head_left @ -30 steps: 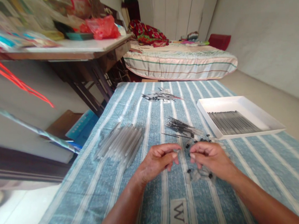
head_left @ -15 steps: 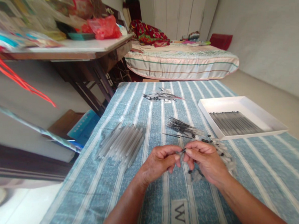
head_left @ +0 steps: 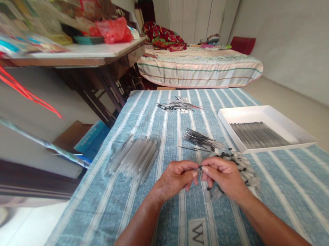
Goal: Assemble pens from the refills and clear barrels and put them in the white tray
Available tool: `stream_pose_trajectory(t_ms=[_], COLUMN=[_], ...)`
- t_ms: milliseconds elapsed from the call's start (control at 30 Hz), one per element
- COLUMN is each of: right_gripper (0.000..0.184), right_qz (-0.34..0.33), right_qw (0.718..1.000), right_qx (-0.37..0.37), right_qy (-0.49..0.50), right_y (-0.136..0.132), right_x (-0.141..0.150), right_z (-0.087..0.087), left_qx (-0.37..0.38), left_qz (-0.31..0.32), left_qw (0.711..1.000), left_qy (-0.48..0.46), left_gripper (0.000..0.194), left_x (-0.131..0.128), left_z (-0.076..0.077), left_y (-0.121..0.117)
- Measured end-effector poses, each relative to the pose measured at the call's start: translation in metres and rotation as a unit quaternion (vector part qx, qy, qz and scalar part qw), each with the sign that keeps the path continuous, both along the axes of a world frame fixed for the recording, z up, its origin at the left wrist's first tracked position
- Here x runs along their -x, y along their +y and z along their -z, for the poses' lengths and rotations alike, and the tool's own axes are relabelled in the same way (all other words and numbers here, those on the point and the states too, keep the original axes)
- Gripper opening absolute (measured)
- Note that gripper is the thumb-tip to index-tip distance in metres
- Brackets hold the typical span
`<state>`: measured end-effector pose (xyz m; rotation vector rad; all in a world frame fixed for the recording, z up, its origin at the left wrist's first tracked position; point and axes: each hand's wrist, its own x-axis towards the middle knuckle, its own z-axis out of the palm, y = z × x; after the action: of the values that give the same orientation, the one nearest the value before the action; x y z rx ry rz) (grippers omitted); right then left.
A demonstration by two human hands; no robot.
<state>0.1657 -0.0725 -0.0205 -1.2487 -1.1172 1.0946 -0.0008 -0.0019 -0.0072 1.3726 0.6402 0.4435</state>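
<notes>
My left hand [head_left: 176, 178] and my right hand [head_left: 222, 176] meet over the striped cloth, thumbs and forefingers pinched. Between the fingertips is a small dark pen part [head_left: 200, 168], mostly hidden, so its exact kind is unclear. Beyond the hands lies a bundle of thin black pen refills [head_left: 200, 138]. Partly behind my right hand is a heap of clear pen caps with black ends [head_left: 246, 168]. A pile of grey translucent pen barrels [head_left: 136, 158] rests to the left of my left hand.
At the right, a white box [head_left: 299, 139] holds a row of grey pens [head_left: 258, 135]. Farther back on the cloth are loose thin dark pieces [head_left: 178, 106]. A cluttered side table [head_left: 93, 58] stands at the left, with a bed [head_left: 200, 70] behind.
My right hand has shifted slightly left, closer to my left fingertips, and more of the cap heap shows. The small dark part stays pinched between both hands.
</notes>
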Motion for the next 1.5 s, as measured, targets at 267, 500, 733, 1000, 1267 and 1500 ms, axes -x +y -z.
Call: stream_pose_trajectory(t_ms=[267,500,733,1000,1267,1500], right_gripper=[0.014,0.025,0.032,0.033,0.026,0.032], right_qz=[-0.114,-0.162,-0.163,-0.107,-0.096,-0.08], right_qw=[0.93,0.926,0.953,0.952,0.952,0.972], right_qx=[-0.102,-0.088,0.039,-0.029,-0.03,0.031], right_qy=[-0.335,-0.33,-0.253,-0.284,-0.288,-0.219], right_y=[0.005,0.006,0.003,0.002,-0.003,-0.009], right_x=[-0.025,-0.024,-0.022,-0.016,-0.018,-0.013], right_z=[-0.022,-0.022,-0.019,-0.015,-0.013,-0.014], left_qx=[-0.013,-0.025,-0.049,-0.068,-0.07,-0.067], left_qz=[0.048,0.045,0.065,0.074,0.078,0.074], left_qw=[0.998,0.993,0.99,0.987,0.988,0.988], left_qy=[0.048,0.106,0.115,0.124,0.115,0.115], left_gripper=[0.016,0.015,0.017,0.016,0.016,0.015], left_x=[0.0,-0.002,-0.003,-0.005,-0.005,-0.007], left_z=[-0.003,-0.004,-0.009,-0.009,-0.01,-0.011], left_y=[0.001,-0.003,-0.004,-0.003,-0.001,-0.004])
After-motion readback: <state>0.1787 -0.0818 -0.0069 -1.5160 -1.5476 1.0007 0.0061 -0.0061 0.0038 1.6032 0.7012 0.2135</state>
